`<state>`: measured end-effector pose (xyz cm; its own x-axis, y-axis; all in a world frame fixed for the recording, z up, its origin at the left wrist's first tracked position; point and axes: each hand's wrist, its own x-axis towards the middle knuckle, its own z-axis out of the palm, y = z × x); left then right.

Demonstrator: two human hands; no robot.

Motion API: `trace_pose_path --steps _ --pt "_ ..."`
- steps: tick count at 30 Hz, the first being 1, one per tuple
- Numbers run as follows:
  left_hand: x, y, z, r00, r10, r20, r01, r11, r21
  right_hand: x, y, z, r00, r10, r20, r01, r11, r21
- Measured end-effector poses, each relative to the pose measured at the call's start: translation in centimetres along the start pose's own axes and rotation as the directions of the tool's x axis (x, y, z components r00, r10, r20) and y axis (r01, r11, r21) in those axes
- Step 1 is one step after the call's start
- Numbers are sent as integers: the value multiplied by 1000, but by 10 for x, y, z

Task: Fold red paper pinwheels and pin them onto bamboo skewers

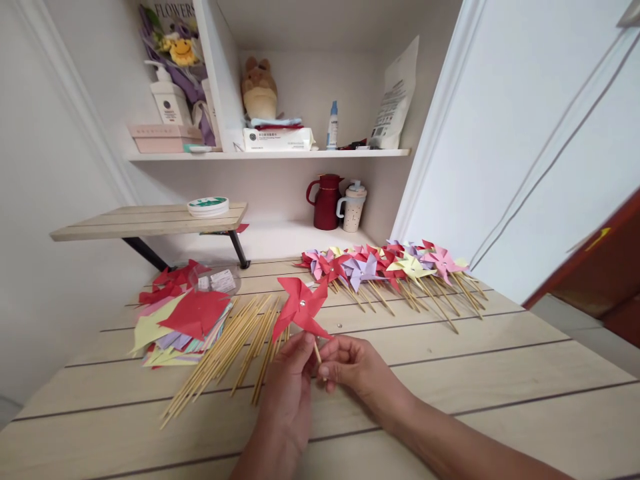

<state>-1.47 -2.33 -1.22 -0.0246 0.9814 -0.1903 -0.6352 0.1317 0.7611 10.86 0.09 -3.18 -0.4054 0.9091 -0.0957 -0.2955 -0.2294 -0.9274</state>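
A red paper pinwheel [303, 305] with a shiny pin at its centre stands upright between my hands. My left hand [293, 370] grips it just below the paper blades, thumb on top. The fingers of my right hand [350, 363] pinch its wooden stick [317, 351] lower down. Left of my hands, loose wooden sticks [220, 360] lie in a slanting bundle. Beyond them sits a pile of coloured paper sheets [173, 347], with a red cut sheet [197, 313] on top. Several pinwheels [363, 269] in red, purple, yellow and pink lie at the back right.
A clear plastic container [223, 281] rests behind the paper pile. The small raised shelf [150, 217] at the back left carries a round white tape-like box [208, 207]. A dark red jug [327, 203] and a beige cup [354, 208] stand in the back recess.
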Motion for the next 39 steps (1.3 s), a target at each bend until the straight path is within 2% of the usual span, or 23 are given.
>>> trace_pose_path --steps 10,17,25,33,39 --pt "3 0 -7 995 33 -98 -31 999 25 7 -1 -10 992 -88 -88 66 972 -227" --pt "8 -2 -14 983 -26 -183 29 999 13 9 -10 -16 984 -82 -156 52 981 -186" --pt "7 2 -13 983 28 -183 -5 992 128 7 -18 -15 979 -66 -195 40 990 -133" --pt "7 3 -15 956 221 -192 -153 937 315 5 -23 -14 981 -25 -193 -1 991 -134" --pt "7 6 -19 924 308 -227 -226 918 326 3 -19 -12 989 -2 -148 -18 991 -134"
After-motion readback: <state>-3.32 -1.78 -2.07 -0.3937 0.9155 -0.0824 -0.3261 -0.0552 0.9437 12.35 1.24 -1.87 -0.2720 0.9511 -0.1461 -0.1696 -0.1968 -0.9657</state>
